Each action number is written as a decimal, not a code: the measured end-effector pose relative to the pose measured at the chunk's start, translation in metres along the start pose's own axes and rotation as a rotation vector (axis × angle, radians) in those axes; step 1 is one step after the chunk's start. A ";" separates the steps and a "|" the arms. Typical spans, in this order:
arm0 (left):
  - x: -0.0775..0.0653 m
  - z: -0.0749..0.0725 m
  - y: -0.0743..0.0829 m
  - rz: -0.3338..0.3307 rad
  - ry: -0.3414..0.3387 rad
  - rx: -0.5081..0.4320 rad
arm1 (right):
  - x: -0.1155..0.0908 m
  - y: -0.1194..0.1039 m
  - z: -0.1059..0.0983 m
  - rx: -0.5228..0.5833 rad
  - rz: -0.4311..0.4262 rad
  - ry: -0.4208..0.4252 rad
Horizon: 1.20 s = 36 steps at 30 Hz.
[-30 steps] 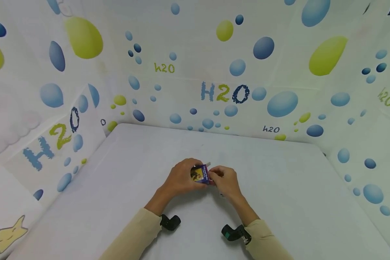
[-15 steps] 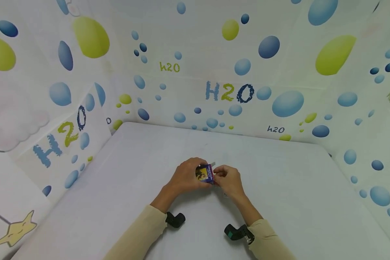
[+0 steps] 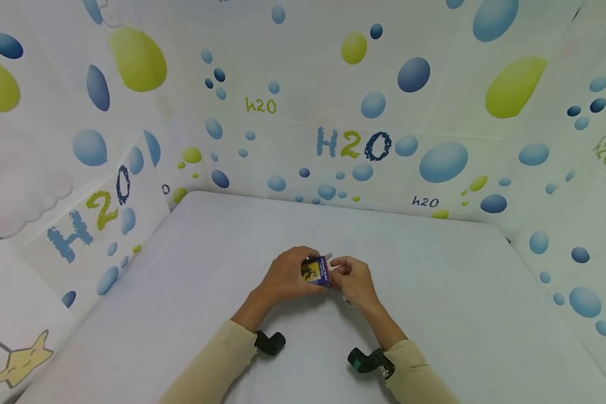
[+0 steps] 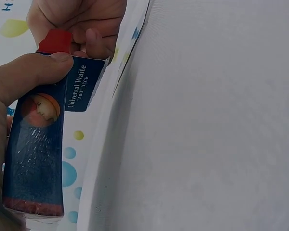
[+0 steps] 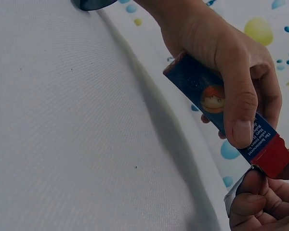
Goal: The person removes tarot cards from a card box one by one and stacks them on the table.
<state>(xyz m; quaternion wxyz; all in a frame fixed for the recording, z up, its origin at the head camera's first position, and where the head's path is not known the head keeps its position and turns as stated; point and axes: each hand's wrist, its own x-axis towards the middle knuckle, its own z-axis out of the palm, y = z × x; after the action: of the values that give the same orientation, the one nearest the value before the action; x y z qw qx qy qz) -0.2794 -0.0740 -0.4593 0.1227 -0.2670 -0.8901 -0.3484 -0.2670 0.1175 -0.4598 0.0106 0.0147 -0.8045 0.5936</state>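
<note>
My left hand (image 3: 290,275) grips a small dark blue tarot card box (image 3: 315,271), held over the white table. In the left wrist view, the box's narrow side (image 4: 36,149) carries a round face picture, and the thumb presses near its upper end. That end is unfolded: a red side flap (image 4: 56,42) sticks out, and a lid flap (image 4: 82,84) reading "Universal Waite Tarot Deck" stands off sideways. The curled fingers of my right hand (image 3: 353,279) pinch at this end. In the right wrist view, thumb and fingers (image 5: 250,204) meet at the lid flap's pale inner side.
The white-covered table (image 3: 222,224) extends around both hands. Behind it hangs a white backdrop (image 3: 303,73) printed with blue and green drops and "H2O". Dark wrist cameras (image 3: 366,360) jut out beside both sleeves.
Both hands stay almost in place around the box. A pale edge now shows between the box end and the right fingertips. The head view has shifted slightly.
</note>
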 end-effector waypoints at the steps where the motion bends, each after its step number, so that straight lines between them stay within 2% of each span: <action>1: 0.000 0.000 0.000 -0.001 0.000 -0.001 | 0.000 0.000 0.000 0.002 0.000 -0.002; 15: 0.001 -0.002 -0.001 -0.033 0.000 -0.012 | 0.003 0.002 -0.001 0.104 0.038 -0.026; 28: 0.001 -0.003 -0.001 -0.030 0.010 -0.018 | 0.004 0.007 -0.004 0.088 -0.002 -0.046; 36: 0.001 -0.004 -0.002 -0.025 0.005 -0.013 | 0.004 0.007 -0.008 0.122 -0.032 -0.037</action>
<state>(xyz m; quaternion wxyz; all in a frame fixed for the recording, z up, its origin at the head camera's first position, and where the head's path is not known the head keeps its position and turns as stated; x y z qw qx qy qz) -0.2814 -0.0777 -0.4566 0.1187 -0.2558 -0.8908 -0.3563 -0.2715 0.1274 -0.4640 0.0042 0.0391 -0.7665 0.6411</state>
